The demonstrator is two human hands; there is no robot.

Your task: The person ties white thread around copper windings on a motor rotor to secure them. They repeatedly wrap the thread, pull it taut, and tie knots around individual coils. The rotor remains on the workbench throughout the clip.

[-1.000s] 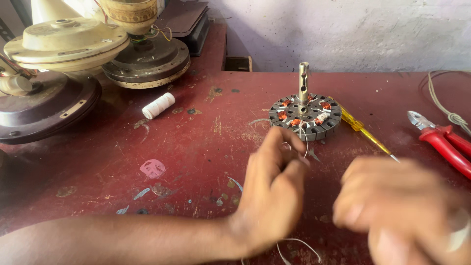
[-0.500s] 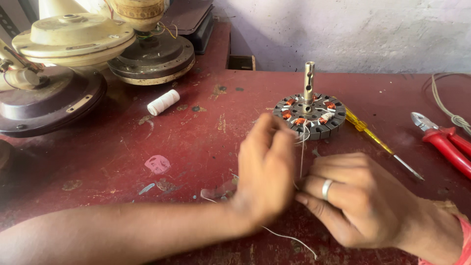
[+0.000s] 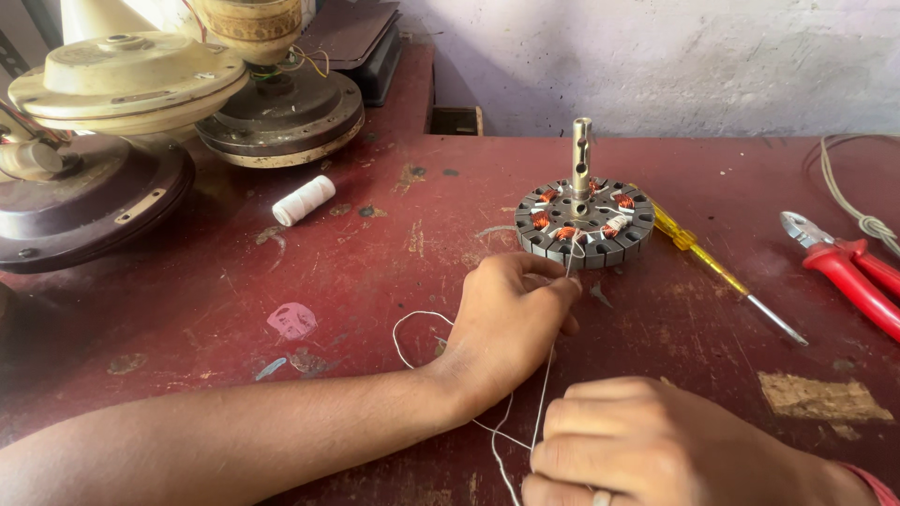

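Left hand [image 3: 511,319] pinches white thread [image 3: 544,384] just beside fan stator [image 3: 584,223] on red table [image 3: 281,272]. Right hand [image 3: 647,450] closed in fist, holds same thread lower down. Yellow screwdriver [image 3: 722,272] right of stator.

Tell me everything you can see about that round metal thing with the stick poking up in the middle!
The round stator is a flat, dark grey metal disc with slots cut around its rim. Copper-coloured wire coils sit in a ring on top, some wrapped with white ties. A shiny metal shaft stands upright from its centre. It lies flat on the worn red table. A thin white thread runs from its near edge down to the left hand and right hand.
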